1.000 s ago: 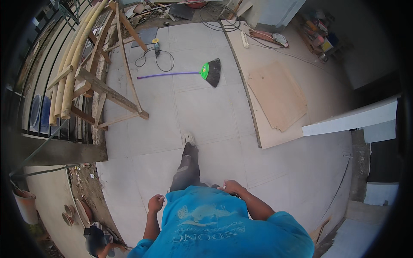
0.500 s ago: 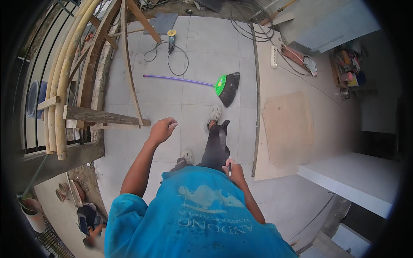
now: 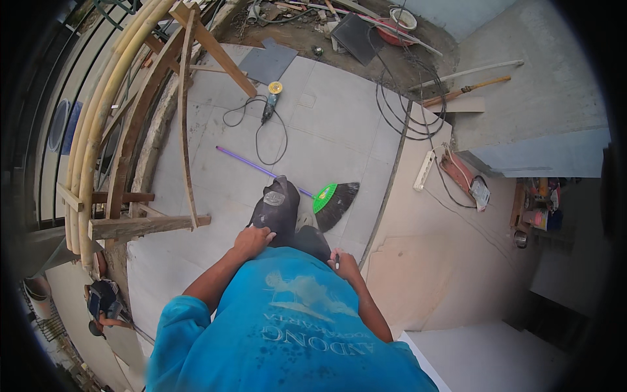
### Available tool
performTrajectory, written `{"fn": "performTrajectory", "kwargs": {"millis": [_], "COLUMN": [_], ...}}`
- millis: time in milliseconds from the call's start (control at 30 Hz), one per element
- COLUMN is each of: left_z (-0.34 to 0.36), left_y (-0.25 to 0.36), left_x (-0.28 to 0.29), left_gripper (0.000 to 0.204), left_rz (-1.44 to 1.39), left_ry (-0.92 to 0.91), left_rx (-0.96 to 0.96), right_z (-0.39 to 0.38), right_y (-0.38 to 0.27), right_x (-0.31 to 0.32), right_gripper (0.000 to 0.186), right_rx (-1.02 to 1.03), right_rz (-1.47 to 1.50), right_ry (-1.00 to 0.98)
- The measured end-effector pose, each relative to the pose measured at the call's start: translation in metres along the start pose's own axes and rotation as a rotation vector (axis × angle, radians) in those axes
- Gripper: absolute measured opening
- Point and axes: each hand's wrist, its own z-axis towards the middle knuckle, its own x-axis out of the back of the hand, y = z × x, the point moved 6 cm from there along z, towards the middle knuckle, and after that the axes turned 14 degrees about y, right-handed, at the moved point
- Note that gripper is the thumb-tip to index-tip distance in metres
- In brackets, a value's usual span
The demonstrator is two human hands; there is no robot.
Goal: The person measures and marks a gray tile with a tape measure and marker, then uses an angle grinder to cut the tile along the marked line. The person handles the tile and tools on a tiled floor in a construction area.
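Observation:
My left hand (image 3: pixel 253 240) is closed against the raised dark trouser leg (image 3: pixel 273 208); what its fingers hold, if anything, is unclear. My right hand (image 3: pixel 345 264) is closed around a small, slim, dark object (image 3: pixel 337 261) beside my other thigh. Just past my legs a broom with green head (image 3: pixel 324 197), black bristles and purple handle lies on the pale tiles (image 3: pixel 330 117). Farther forward an angle grinder (image 3: pixel 270 103) with a yellow disc rests beside its looped cord.
Bamboo poles (image 3: pixel 98 117) and a wooden frame (image 3: pixel 185 98) line the left, where another person (image 3: pixel 104 306) is low down. Boards (image 3: pixel 408 274), a power strip (image 3: pixel 424 170) and coiled cable (image 3: pixel 385 111) lie right. Rubble (image 3: pixel 300 19) borders the far edge; stored items (image 3: pixel 542 209) sit rightward.
I have stepped forward toward the broom and my view has turned slightly. My left hand has come back from its forward swing to the trouser leg; my right hand still holds the small object.

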Motion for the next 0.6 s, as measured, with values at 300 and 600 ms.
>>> {"fn": "performTrajectory", "kwargs": {"millis": [300, 600], "left_z": [0.227, 0.418], "left_y": [0.067, 0.083], "left_x": [0.048, 0.143], "left_gripper": [0.037, 0.041], "left_rz": [-0.171, -0.059], "left_ry": [-0.177, -0.238], "left_rx": [-0.049, -0.067], "right_z": [0.210, 0.445], "right_y": [0.056, -0.117], "right_x": [0.061, 0.228], "right_gripper": [0.016, 0.017], "right_rx": [-0.021, 0.013], "right_rz": [0.147, -0.179], "right_ry": [-0.015, 0.030]}}
